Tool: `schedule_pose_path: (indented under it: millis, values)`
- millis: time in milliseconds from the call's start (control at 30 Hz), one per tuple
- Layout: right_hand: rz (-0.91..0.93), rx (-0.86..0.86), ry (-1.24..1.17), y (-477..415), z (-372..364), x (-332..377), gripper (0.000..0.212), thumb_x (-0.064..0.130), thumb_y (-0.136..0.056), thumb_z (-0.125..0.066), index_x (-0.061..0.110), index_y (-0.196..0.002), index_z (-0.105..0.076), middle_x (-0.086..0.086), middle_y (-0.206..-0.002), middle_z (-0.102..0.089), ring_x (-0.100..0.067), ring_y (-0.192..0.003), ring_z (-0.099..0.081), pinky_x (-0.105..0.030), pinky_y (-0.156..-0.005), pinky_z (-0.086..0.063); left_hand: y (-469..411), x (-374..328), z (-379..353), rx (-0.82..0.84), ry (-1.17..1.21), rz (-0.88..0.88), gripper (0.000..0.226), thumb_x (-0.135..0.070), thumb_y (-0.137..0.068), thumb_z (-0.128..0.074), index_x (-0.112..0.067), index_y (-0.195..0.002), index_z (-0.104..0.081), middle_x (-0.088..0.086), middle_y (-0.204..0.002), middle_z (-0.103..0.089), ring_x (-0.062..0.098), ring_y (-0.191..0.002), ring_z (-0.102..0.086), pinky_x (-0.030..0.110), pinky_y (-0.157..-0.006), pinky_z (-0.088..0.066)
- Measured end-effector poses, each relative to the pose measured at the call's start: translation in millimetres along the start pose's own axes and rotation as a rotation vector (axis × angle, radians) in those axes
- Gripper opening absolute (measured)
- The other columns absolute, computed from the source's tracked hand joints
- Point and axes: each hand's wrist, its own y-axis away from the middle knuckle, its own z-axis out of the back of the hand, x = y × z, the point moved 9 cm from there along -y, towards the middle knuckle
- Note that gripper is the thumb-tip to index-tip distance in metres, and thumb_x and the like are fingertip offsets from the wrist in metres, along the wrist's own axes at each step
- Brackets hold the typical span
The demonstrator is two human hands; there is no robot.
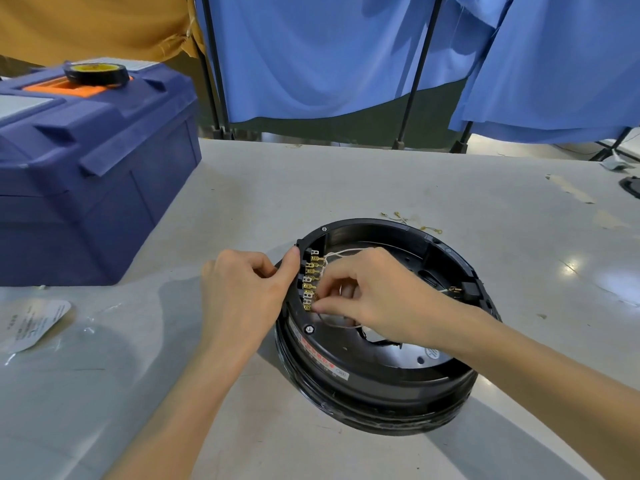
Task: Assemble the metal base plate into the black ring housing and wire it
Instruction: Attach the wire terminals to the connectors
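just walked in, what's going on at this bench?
A person is wiring the black ring housing on the table. The metal base plate already sits inside it. The left hand holds the housing's rim beside the row of brass terminals, while the right hand pinches a connector at the row's near end. White wires lead off the upper terminals.

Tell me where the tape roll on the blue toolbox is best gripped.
By its outer rim, from above: the tape roll lies flat on the blue toolbox lid with its sides exposed, so a pinch across it should probably hold.
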Motion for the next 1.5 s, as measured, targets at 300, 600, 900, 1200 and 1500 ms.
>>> schedule_pose_path:
  millis: [300,600,900,1200,1500]
  values:
    - [-0.115,0.179,-0.320,6,-11,-14,0.012,0.023,-0.096,-0.064,0.012,-0.094,-0.060,-0.012,-0.063,-0.064,-0.022,-0.041,-0.056,-0.025,-0.044,-0.046,0,-2,-1,0.000,-0.007,-0.016,0.060,-0.040,-0.085,-0.070,0.000,-0.043,-0.056,0.012,-0.038,-0.048,0.041,-0.052,-0.048,0.036,-0.059,-0.041]
    - [-0.143,0.281,-0.497,8,-18,-16,0.016,0.020,-0.100,-0.058,0.007,-0.093,-0.062,-0.002,-0.054,-0.061,-0.011,-0.027,-0.044,-0.018,-0.033,-0.035,0,-2,0,-0.010,-0.017,-0.028,0.060,-0.040,-0.085,-0.071,-0.003,-0.041,-0.054,0.007,-0.035,-0.046,0.038,-0.051,-0.048,0.035,-0.063,-0.040]
    - [-0.204,0.397,-0.642,9,-29,-18,0.014,0.015,-0.100,-0.056,0.002,-0.098,-0.060,-0.014,-0.063,-0.066,-0.012,-0.031,-0.049,-0.020,-0.037,-0.040,1,-2,0,-0.015,-0.016,-0.025,0.060,-0.039,-0.085,-0.071,-0.003,-0.041,-0.054,0.007,-0.035,-0.044,0.040,-0.052,-0.047,0.033,-0.062,-0.035]
    - [-0.267,0.380,-0.735,4,-27,-20,0.015,0.009,-0.097,-0.059,-0.005,-0.094,-0.063,-0.015,-0.067,-0.066,-0.015,-0.045,-0.062,-0.022,-0.045,-0.051,0,-2,1,-0.023,-0.025,-0.045,0.060,-0.041,-0.084,-0.070,-0.004,-0.040,-0.053,0.007,-0.036,-0.044,0.035,-0.049,-0.045,0.030,-0.059,-0.032]
    - [-0.341,0.422,-0.533,-5,-21,-15,0.011,0.001,-0.094,-0.059,-0.005,-0.088,-0.065,-0.017,-0.069,-0.071,-0.018,-0.051,-0.068,-0.019,-0.049,-0.054,0,-1,0,-0.019,-0.023,-0.029,0.059,-0.041,-0.084,-0.070,-0.004,-0.041,-0.054,0.008,-0.036,-0.045,0.039,-0.054,-0.049,0.034,-0.060,-0.038]
